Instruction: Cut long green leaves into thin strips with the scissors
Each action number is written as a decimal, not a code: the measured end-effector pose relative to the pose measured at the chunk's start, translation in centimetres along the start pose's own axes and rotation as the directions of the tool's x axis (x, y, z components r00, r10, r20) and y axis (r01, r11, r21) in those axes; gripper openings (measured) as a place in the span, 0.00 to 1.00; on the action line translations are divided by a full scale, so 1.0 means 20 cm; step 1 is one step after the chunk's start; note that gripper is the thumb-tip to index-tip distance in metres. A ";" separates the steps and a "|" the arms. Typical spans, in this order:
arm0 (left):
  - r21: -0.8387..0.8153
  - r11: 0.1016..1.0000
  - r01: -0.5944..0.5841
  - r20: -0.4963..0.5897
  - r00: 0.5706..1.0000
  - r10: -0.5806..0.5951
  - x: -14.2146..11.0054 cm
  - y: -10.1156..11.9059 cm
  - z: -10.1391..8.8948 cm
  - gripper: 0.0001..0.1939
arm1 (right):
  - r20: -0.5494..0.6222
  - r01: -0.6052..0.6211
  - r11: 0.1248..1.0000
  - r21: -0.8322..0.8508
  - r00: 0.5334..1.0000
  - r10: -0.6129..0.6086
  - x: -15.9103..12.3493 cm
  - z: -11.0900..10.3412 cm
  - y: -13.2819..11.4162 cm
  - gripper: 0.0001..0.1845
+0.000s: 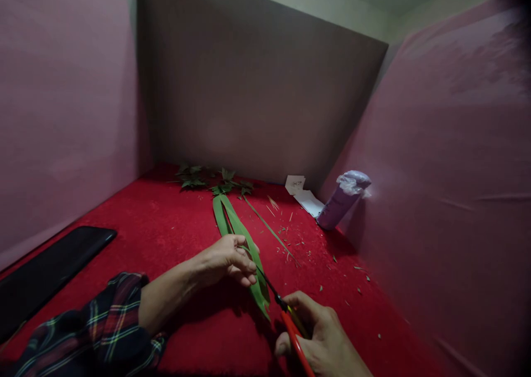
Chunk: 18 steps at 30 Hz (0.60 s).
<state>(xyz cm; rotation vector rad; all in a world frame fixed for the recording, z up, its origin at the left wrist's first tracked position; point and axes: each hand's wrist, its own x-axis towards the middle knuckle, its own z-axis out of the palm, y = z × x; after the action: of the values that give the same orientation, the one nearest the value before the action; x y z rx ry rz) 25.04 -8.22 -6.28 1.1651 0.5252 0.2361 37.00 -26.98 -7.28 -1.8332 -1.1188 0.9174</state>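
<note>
My left hand [232,261] is closed around a long green leaf [240,222], thumb and fingers pinching it near its middle. The leaf looks folded or doubled, with a dark gap between two strips and its lower end pointing toward me. In my right hand [323,332] is a pair of scissors [292,332] with red and yellow handles. Their dark blades reach up to the leaf beside my left fingertips. Whether the blades are parted cannot be made out.
Lobed leaves on stems [222,183] lie at the back, one stem trailing forward. Toothpick-like sticks [272,203] and green scraps litter the red cloth [166,222]. A purple bottle [342,200] leans by white papers [309,202] at right. A black flat object [53,272] lies left.
</note>
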 end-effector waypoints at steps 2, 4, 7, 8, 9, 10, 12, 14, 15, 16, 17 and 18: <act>-0.003 1.000 0.007 0.001 1.000 -0.007 0.00 0.00 0.00 0.22 | -0.004 0.007 1.000 -0.005 1.000 -0.007 0.00 0.00 0.00 0.11; 0.000 1.000 0.013 -0.001 1.000 -0.013 0.00 0.00 0.01 0.21 | -0.005 0.010 1.000 -0.004 1.000 -0.010 0.01 0.01 -0.01 0.11; 0.000 1.000 0.009 0.005 1.000 -0.009 0.00 -0.01 0.00 0.22 | -0.015 0.018 1.000 0.008 1.000 -0.018 0.00 0.01 -0.01 0.09; -0.001 1.000 0.008 0.005 1.000 -0.008 0.00 -0.01 0.00 0.22 | -0.016 0.022 1.000 0.017 1.000 -0.022 0.00 0.01 -0.01 0.09; -0.001 1.000 0.007 0.005 1.000 -0.007 0.00 -0.01 0.00 0.22 | -0.015 0.028 0.999 0.025 0.999 -0.028 0.00 0.01 -0.01 0.09; 0.001 1.000 0.008 0.004 1.000 -0.008 0.00 -0.01 0.00 0.22 | -0.013 0.033 0.999 0.034 0.999 -0.033 0.00 0.01 -0.01 0.09; 0.006 1.000 0.011 -0.005 1.000 -0.011 0.00 -0.01 0.00 0.23 | 0.001 0.034 0.998 0.058 0.999 -0.034 0.00 0.01 -0.02 0.09; 0.006 1.000 0.011 -0.014 1.000 -0.011 0.00 -0.01 0.00 0.24 | 0.011 0.028 0.997 0.078 1.000 -0.029 0.01 0.01 -0.03 0.09; 0.007 1.000 0.012 -0.021 1.000 -0.012 0.00 0.00 0.00 0.24 | 0.013 0.023 0.996 0.083 1.000 -0.024 0.01 0.01 -0.03 0.09; 0.009 1.000 0.014 -0.026 1.000 -0.014 0.00 0.00 0.00 0.25 | 0.010 0.019 0.996 0.081 1.000 -0.020 0.01 0.01 -0.03 0.10; 0.011 1.000 0.015 -0.030 0.999 -0.015 0.00 0.00 0.00 0.25 | 0.001 0.021 0.997 0.071 1.000 -0.021 0.01 0.01 -0.03 0.10; 0.012 1.000 0.016 -0.035 0.999 -0.016 0.00 0.00 0.00 0.26 | -0.010 0.025 0.998 0.057 1.000 -0.024 0.01 0.01 -0.03 0.10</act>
<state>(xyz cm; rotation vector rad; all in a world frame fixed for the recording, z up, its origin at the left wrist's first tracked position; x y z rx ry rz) 25.02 -8.31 -6.24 1.1697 0.5673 0.2405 36.71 -26.47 -6.84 -1.7722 -1.0960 0.9168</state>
